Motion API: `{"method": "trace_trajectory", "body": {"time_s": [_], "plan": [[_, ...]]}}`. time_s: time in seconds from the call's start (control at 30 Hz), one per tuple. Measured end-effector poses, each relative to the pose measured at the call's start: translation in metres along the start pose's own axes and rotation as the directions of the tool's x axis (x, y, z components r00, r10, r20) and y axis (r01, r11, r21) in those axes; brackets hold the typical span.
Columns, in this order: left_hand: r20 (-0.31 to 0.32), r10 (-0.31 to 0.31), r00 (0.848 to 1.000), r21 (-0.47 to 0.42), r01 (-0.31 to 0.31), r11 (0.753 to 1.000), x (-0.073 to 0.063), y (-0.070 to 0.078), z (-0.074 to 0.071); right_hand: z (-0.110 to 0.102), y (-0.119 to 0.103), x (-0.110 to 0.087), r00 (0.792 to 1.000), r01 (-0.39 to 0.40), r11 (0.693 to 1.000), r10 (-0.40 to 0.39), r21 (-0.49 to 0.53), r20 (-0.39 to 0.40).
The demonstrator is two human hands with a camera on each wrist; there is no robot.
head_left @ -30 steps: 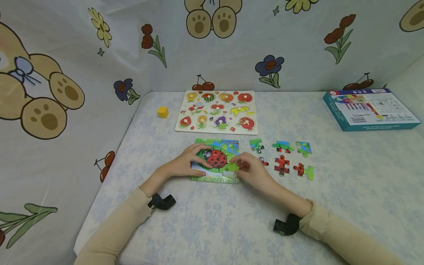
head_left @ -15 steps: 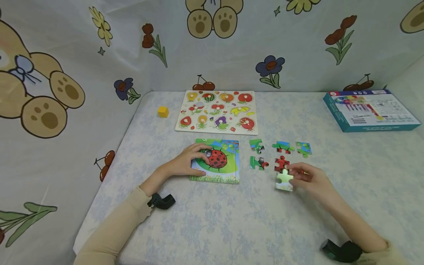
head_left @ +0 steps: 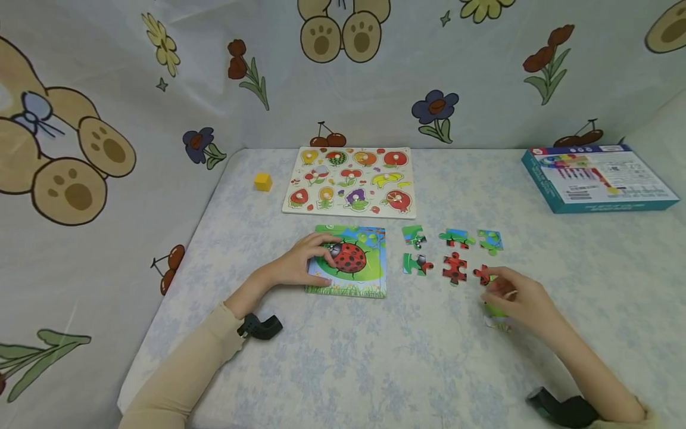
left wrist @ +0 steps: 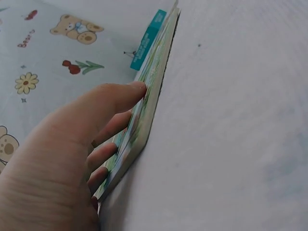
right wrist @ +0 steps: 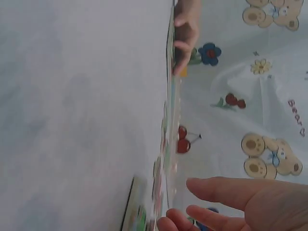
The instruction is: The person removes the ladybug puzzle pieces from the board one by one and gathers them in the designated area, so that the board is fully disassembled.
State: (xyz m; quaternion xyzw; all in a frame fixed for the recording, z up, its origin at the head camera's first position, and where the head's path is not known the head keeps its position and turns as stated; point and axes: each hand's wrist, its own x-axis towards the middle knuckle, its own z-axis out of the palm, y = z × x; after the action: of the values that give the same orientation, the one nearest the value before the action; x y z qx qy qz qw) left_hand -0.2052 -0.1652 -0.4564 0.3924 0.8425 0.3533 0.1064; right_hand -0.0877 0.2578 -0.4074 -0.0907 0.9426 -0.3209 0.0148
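Observation:
My left hand [head_left: 293, 260] rests on the ladybug puzzle board [head_left: 370, 271], thumb near its lower edge and fingers spread over the picture. In the left wrist view, the thumb [left wrist: 120, 95] touches the board's face close to its side. Over on the right, my right hand [head_left: 522, 301] hovers with thumb and fingers apart. Just under it lies a green puzzle piece [head_left: 498, 322], partly hidden by the hand. In the right wrist view that piece [right wrist: 132, 207] sits apart from the fingertips. A red and green piece [head_left: 482, 274] is partly covered by the fingers.
Several loose puzzle pieces, among them a red one [head_left: 455, 268] and a blue-green one [head_left: 490, 240], lie in two rows right of the board. Behind are a fruit knob puzzle [head_left: 343, 208], a yellow cube [head_left: 263, 182] and a teal box [head_left: 616, 206].
My right hand has carried the green piece off the ladybug board to the right, set it below the rows of loose pieces and let go. The left hand has stayed on the board.

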Motion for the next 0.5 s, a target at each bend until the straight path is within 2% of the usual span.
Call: {"method": "trace_trajectory", "body": {"time_s": [0.1, 0.23, 0.33, 0.5], "plan": [[-0.001, 0.005, 1.0, 0.0, -0.005, 1.0, -0.001, -0.001, 0.0, 0.015, -0.025, 0.021, 0.994, 0.088, 0.993, -0.093, 0.076, 0.063], [0.005, 0.017, 1.0, -0.003, -0.017, 1.0, -0.001, -0.002, -0.001, 0.043, -0.057, 0.046, 0.967, 0.194, 0.964, -0.22, 0.182, 0.132], [0.008, 0.02, 1.0, -0.006, -0.02, 1.0, -0.001, -0.002, -0.002, 0.066, -0.078, 0.061, 0.945, 0.224, 0.942, -0.273, 0.25, 0.18], [0.014, 0.014, 1.0, -0.011, -0.014, 1.0, -0.001, 0.0, -0.002, 0.094, -0.108, 0.079, 0.932, 0.208, 0.941, -0.274, 0.267, 0.239]]}}
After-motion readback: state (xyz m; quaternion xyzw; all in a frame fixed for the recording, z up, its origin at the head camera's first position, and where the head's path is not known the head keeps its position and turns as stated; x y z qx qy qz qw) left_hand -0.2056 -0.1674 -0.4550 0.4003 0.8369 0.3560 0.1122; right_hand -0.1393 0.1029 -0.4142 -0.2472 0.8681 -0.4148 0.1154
